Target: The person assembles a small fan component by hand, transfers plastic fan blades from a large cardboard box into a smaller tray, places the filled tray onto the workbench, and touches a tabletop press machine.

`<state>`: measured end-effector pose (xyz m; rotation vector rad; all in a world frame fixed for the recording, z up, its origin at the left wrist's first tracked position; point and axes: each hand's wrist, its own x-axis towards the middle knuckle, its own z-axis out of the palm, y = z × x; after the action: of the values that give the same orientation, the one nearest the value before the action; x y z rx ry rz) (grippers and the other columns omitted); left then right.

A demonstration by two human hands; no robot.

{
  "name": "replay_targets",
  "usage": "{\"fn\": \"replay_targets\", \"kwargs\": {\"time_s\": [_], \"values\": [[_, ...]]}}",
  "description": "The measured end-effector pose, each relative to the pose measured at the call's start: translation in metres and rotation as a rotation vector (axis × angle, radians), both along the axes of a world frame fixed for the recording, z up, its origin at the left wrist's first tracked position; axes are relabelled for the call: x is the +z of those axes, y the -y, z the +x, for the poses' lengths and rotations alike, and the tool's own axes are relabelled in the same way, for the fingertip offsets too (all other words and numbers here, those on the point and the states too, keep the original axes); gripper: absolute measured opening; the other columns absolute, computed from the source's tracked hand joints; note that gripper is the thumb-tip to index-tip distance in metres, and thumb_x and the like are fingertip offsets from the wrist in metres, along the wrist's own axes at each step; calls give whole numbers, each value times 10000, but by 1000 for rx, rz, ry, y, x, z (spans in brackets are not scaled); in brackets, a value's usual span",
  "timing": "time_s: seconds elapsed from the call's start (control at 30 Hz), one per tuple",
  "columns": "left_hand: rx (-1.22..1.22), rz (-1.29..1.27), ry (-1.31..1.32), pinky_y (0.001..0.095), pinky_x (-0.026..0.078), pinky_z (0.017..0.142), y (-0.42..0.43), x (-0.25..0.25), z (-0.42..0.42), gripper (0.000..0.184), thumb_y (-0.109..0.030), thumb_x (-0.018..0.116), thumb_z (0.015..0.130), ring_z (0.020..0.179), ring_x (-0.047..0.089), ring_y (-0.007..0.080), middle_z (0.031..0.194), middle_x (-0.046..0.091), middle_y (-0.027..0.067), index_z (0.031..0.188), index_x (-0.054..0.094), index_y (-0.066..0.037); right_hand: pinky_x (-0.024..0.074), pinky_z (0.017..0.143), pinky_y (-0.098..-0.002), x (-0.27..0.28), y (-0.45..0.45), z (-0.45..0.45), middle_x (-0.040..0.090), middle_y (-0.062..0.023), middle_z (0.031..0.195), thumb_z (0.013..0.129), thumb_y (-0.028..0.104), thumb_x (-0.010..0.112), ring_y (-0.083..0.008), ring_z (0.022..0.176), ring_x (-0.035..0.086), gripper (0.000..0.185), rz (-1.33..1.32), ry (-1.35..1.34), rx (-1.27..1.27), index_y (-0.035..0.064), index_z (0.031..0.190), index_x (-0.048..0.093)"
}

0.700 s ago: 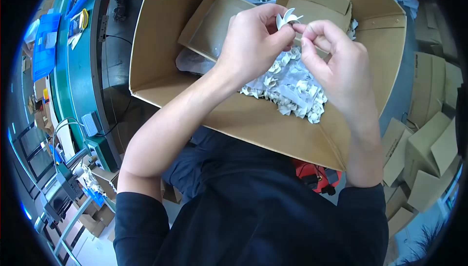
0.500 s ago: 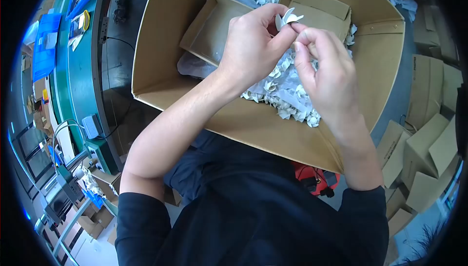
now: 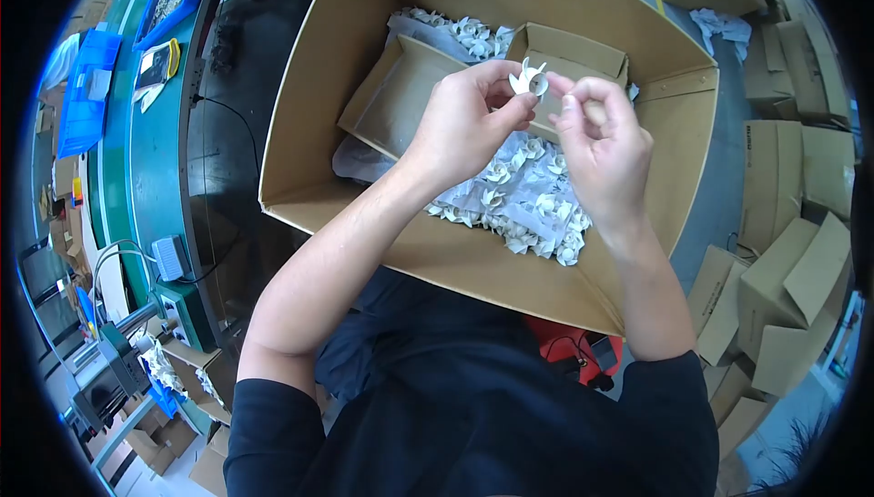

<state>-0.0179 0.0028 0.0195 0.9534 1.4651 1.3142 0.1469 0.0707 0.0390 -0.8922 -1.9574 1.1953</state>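
Note:
My left hand (image 3: 464,119) pinches a small white bladed part (image 3: 530,81), shaped like a flower or impeller, between thumb and fingers. Its round, cup-like middle faces me, with pointed blades around it. Just to the right is my right hand (image 3: 608,137), its fingers curled and the thumb pressed in; whatever may be between them is hidden. Both hands are above a large open cardboard box (image 3: 473,269). Inside it lie many similar white parts (image 3: 546,224) on translucent plastic sheeting (image 3: 510,192), partly covered by my hands.
Two shallow cardboard trays, a left tray (image 3: 401,87) and a right tray (image 3: 574,46), sit inside the box. At left runs a green bench (image 3: 155,160) with blue bins (image 3: 91,96) and a glove (image 3: 155,69). Cardboard cartons (image 3: 774,269) are stacked at right. Something red (image 3: 564,342) is below the box.
The white part has turned so its round middle now faces me. My right hand has drawn slightly away from it. The view has shifted a little.

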Motion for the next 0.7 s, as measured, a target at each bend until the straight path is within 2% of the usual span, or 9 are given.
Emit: {"fn": "replay_targets", "kwargs": {"time_s": [0.1,0.23,0.33,0.4,0.53,0.57,0.6,0.63,0.7], "values": [[-1,-19,23,289,579,722,1,0,-6,307,-114,664,960,826,714,118,899,745,93,1210,645,63,602,728,-264,-3,-11,-1,756,-141,1134,1033,25,588,-125,976,724,76,48,-125,-60,-4,1103,582],[-110,-176,13,352,593,751,7,-5,-8,366,-121,648,947,851,751,225,952,757,165,1238,612,97,572,676,-236,-4,-20,5,757,-131,1087,1043,55,589,-98,889,713,75,5,-57,-96,13,1105,589],[-452,-329,-718,439,583,836,13,-23,-7,367,-182,655,937,964,737,356,1051,744,225,1197,627,75,533,644,-220,4,-20,2,749,-112,1008,1051,94,595,-86,841,694,95,-73,79,-82,17,1108,593],[-651,-459,-788,479,560,892,17,-35,-6,380,-188,655,886,1019,696,434,1065,724,265,1166,650,69,528,652,-223,-3,-22,3,736,-96,968,1050,103,601,-94,836,693,107,-71,62,-50,15,1111,597],[-796,-566,-950,486,568,871,27,-30,-10,307,-141,660,858,1041,699,417,1057,724,271,1105,688,39,518,691,-233,-19,-30,9,693,-49,875,1050,118,609,-102,803,680,143,-60,53,1,3,1135,601],[-534,-380,-819,489,573,847,46,-28,-15,289,-146,680,846,1007,712,413,1024,733,253,1081,690,23,517,702,-234,-24,-33,10,688,-46,872,1049,120,611,-103,800,676,152,-46,75,7,0,1141,599],[-401,-334,-754,496,572,822,59,12,-19,270,-165,695,855,963,720,415,985,741,234,1064,691,5,493,652,-218,-32,-35,12,688,-41,871,1051,131,611,-84,772,652,157,-35,53,8,5,1145,602],[-140,-14,-573,460,578,748,84,34,-21,237,-197,721,882,844,735,375,902,749,201,1019,693,-5,453,586,-204,-32,-37,17,683,-29,850,1054,145,611,-61,718,613,158,-119,107,14,17,1146,607],[-97,221,-131,374,565,665,142,98,-39,237,-224,761,885,730,725,292,802,735,145,954,690,-9,432,553,-213,-28,-32,19,660,-29,814,1054,139,615,-62,677,598,160,-146,132,35,7,1142,596]]}}
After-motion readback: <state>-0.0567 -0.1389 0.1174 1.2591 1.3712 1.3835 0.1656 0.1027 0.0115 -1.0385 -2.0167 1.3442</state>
